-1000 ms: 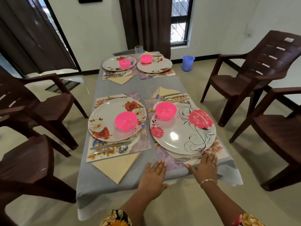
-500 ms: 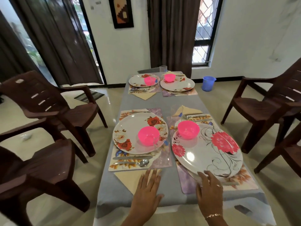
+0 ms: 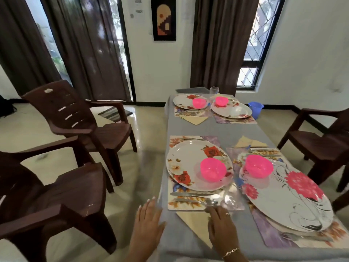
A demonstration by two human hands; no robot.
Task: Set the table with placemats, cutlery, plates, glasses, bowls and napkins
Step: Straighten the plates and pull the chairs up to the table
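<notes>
The grey-clothed table (image 3: 188,127) holds several place settings. The near-left one has a floral placemat (image 3: 187,205), a rose plate (image 3: 188,163) with a pink bowl (image 3: 213,169), a knife (image 3: 190,194), a spoon (image 3: 198,201) and a yellow napkin (image 3: 194,224). My right hand (image 3: 221,227) lies flat on that napkin, fingertips at the placemat's edge near the spoon. My left hand (image 3: 149,222) rests flat at the table's left edge. The near-right setting has a large pink-flower plate (image 3: 287,203) with a pink bowl (image 3: 258,166). A clear glass (image 3: 229,198) looks blurred between the plates.
Two more plates (image 3: 187,101) (image 3: 234,111) with pink bowls and a glass (image 3: 214,90) stand at the far end. Brown plastic chairs flank the table, at left (image 3: 81,121) (image 3: 56,201) and right (image 3: 317,140). A blue bucket (image 3: 255,109) sits on the floor.
The view has swung left and up. Both hands slid left: the right from beside the large plate onto the yellow napkin, the left to the table's left edge.
</notes>
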